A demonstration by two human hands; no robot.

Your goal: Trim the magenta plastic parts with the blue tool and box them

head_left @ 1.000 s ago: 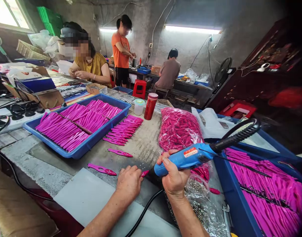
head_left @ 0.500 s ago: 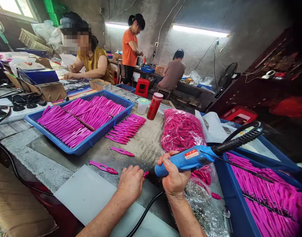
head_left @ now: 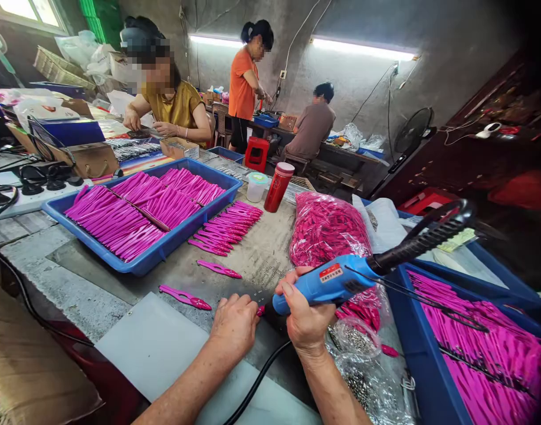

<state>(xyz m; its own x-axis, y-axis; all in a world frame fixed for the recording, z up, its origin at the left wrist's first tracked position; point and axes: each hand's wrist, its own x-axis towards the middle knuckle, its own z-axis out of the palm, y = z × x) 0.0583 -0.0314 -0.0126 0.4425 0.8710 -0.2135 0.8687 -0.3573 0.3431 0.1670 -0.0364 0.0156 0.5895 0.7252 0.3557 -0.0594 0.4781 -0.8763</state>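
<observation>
My right hand (head_left: 304, 319) is wrapped round a blue electric screwdriver (head_left: 327, 282) whose tip points down at the bench. My left hand (head_left: 233, 326) is closed just left of that tip, pinching a small magenta plastic piece (head_left: 261, 309) of which only the end shows. Two loose magenta pieces (head_left: 185, 297) lie on the bench left of my left hand. A clear bag of small metal screws (head_left: 363, 366) sits under my right wrist.
A blue tray (head_left: 137, 268) of magenta pieces lies at left, a row of them (head_left: 228, 226) beside it. A bag of pink parts (head_left: 327, 230), a red flask (head_left: 278, 186) and another blue tray (head_left: 418, 348) are at right. Three other people work farther back.
My hands and the screwdriver have stayed in place over the same piece. The view shifted slightly, and the people at the back moved a little.
</observation>
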